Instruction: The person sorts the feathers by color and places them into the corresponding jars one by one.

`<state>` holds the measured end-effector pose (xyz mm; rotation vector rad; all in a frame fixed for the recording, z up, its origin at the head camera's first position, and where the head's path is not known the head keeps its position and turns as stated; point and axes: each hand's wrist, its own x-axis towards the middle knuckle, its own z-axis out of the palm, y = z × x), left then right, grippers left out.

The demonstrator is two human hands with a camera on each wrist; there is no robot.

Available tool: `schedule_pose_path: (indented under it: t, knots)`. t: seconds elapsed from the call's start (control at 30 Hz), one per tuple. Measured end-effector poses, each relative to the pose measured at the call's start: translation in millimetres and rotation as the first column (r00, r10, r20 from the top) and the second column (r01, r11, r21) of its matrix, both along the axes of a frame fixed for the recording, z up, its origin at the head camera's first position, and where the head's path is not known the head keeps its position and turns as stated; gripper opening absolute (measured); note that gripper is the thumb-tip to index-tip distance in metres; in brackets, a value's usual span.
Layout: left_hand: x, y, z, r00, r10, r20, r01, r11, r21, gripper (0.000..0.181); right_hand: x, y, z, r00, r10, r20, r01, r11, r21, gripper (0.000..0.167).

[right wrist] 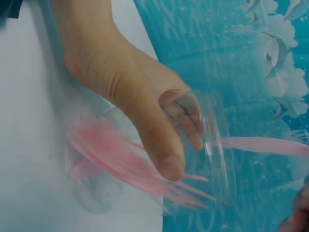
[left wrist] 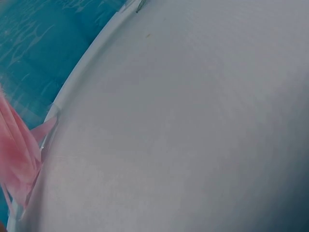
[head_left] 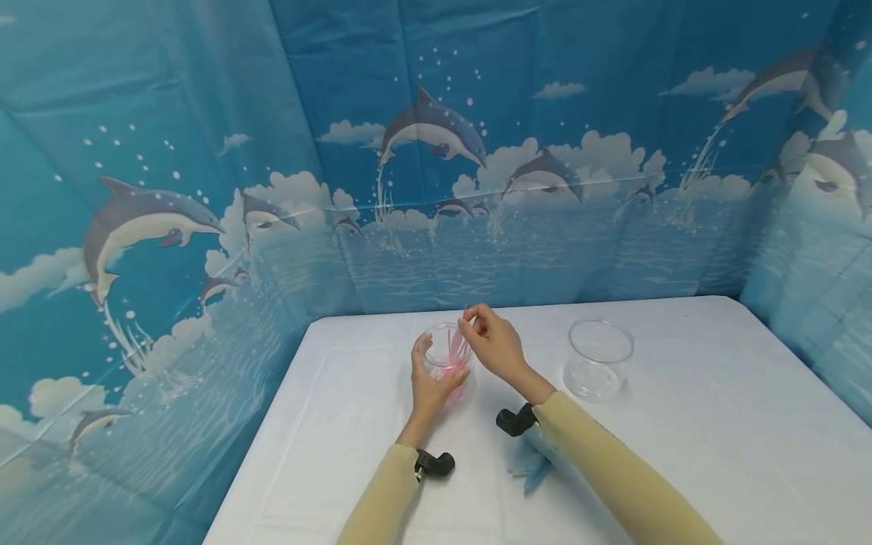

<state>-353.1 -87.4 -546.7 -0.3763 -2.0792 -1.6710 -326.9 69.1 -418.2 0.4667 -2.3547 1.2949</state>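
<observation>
A clear plastic jar (head_left: pixel 438 352) with a wide rim stands on the white table, with thin pink feathers (right wrist: pixel 104 147) bunched inside it. My left hand (head_left: pixel 431 387) grips the jar, thumb on the near side and fingers round the left side. Above the rim, my right hand (head_left: pixel 499 347) pinches one pink feather (right wrist: pixel 270 144), which reaches from the jar's mouth to its fingertips. In the left wrist view only part of the pink feathers (left wrist: pixel 19 154) shows at the left edge.
A second clear jar (head_left: pixel 594 378) stands to the right on the white table (head_left: pixel 715 424). Blue feathers (head_left: pixel 534 471) lie under the right forearm, partly hidden by it. Behind the table hangs a blue curtain (head_left: pixel 586 250) printed with dolphins.
</observation>
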Motion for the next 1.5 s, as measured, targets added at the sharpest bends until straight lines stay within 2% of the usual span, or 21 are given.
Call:
schedule_pose_path:
  t: [0.13, 0.27, 0.37, 0.47, 0.57, 0.73, 0.8, 0.83, 0.9, 0.97, 1.03, 1.07, 1.1, 1.13, 1.2, 1.23, 1.27, 1.3, 1.33, 1.4, 1.5]
  knots:
    - [10.6, 2.0, 11.4, 0.999, -0.016, -0.033, 0.016, 1.000, 0.012, 0.094, 0.2, 2.9, -5.3, 0.999, 0.010, 0.048, -0.014, 0.996, 0.083, 0.021]
    - [19.0, 3.0, 23.3, 0.998, -0.026, -0.065, 0.027, 0.999, 0.017, 0.091, -0.1, 16.3, -5.2, 0.998, 0.013, 0.060, -0.019, 0.995, 0.100, 0.024]
    - [13.5, 2.4, 17.5, 0.998, -0.009, -0.057, 0.009, 1.000, 0.001, 0.093, 0.3, 32.9, -3.1, 0.997, 0.017, 0.081, -0.023, 0.997, 0.077, 0.024]
    - [4.6, 0.4, 7.3, 0.999, -0.002, -0.053, 0.002, 1.000, 0.000, 0.097, 1.3, 53.6, -1.4, 0.988, 0.052, 0.149, -0.064, 0.995, 0.081, 0.027]
    - [-1.3, -0.5, -0.8, 0.998, -0.008, -0.061, 0.009, 1.000, 0.009, 0.098, 4.7, 76.4, -1.9, 0.955, 0.116, 0.272, -0.150, 0.983, 0.109, 0.031]
    - [-2.8, 0.3, -3.7, 0.998, -0.022, -0.065, 0.024, 0.999, 0.022, 0.097, 18.5, 112.3, -5.9, 0.864, 0.189, 0.467, -0.297, 0.940, 0.170, 0.031]
    - [-2.8, 0.6, -3.3, 0.998, -0.022, -0.058, 0.023, 1.000, 0.022, 0.098, 25.6, 125.3, -9.5, 0.845, 0.196, 0.498, -0.328, 0.925, 0.191, 0.030]
    - [-2.6, 0.8, -2.7, 0.998, -0.022, -0.056, 0.024, 0.999, 0.024, 0.098, 29.0, 131.0, -11.8, 0.843, 0.193, 0.502, -0.330, 0.923, 0.199, 0.029]
    - [-2.1, 1.0, -1.5, 0.998, -0.021, -0.052, 0.023, 0.999, 0.031, 0.097, 36.2, 140.8, -16.1, 0.860, 0.181, 0.478, -0.313, 0.926, 0.212, 0.027]
    - [-1.9, 1.0, 0.1, 0.998, -0.022, -0.062, 0.025, 0.999, 0.037, 0.097, 43.2, 148.5, -20.9, 0.906, 0.146, 0.398, -0.244, 0.947, 0.210, 0.024]
    - [4.2, 1.3, 10.1, 0.997, -0.031, -0.074, 0.034, 0.998, 0.044, 0.096, 49.6, 153.8, -25.5, 0.969, 0.058, 0.239, -0.100, 0.980, 0.169, 0.018]
    - [7.4, 1.5, 15.1, 0.996, -0.034, -0.082, 0.037, 0.998, 0.042, 0.096, 52.0, 156.0, -27.6, 0.992, 0.005, 0.127, -0.020, 0.992, 0.121, 0.013]
    - [10.3, 1.7, 19.9, 0.995, -0.039, -0.092, 0.043, 0.998, 0.042, 0.095, 53.2, 158.9, -29.9, 0.998, -0.057, 0.007, 0.056, 0.997, 0.057, 0.011]
    - [13.2, 1.8, 24.7, 0.994, -0.042, -0.099, 0.046, 0.998, 0.040, 0.094, 54.1, 161.8, -31.8, 0.986, -0.125, -0.113, 0.126, 0.992, -0.004, 0.012]
    - [18.7, 2.1, 34.0, 0.994, -0.047, -0.100, 0.051, 0.998, 0.033, 0.093, 54.0, 167.9, -34.1, 0.920, -0.259, -0.294, 0.240, 0.965, -0.102, 0.021]
    - [19.0, 1.9, 34.6, 0.993, -0.047, -0.105, 0.050, 0.998, 0.027, 0.093, 53.1, 171.1, -34.9, 0.889, -0.303, -0.344, 0.272, 0.952, -0.136, 0.029]
    - [18.8, 1.7, 34.8, 0.993, -0.046, -0.107, 0.049, 0.998, 0.025, 0.093, 51.8, 174.5, -35.8, 0.870, -0.333, -0.365, 0.298, 0.943, -0.150, 0.040]
    - [18.7, 1.6, 35.0, 0.993, -0.046, -0.106, 0.049, 0.998, 0.025, 0.093, 50.4, 177.8, -36.9, 0.866, -0.349, -0.357, 0.314, 0.937, -0.155, 0.051]
    - [18.8, 1.2, 35.2, 0.993, -0.045, -0.105, 0.048, 0.999, 0.024, 0.093, 49.6, 180.0, -37.8, 0.873, -0.357, -0.331, 0.325, 0.934, -0.149, 0.063]
    - [19.4, 0.7, 35.1, 0.994, -0.045, -0.101, 0.048, 0.999, 0.023, 0.093, 47.5, 183.7, -42.2, 0.907, -0.348, -0.238, 0.326, 0.937, -0.127, 0.085]
    - [21.1, 0.2, 33.9, 0.995, -0.050, -0.092, 0.053, 0.998, 0.027, 0.093, 45.0, 187.3, -53.1, 0.955, -0.289, -0.072, 0.280, 0.953, -0.111, 0.110]
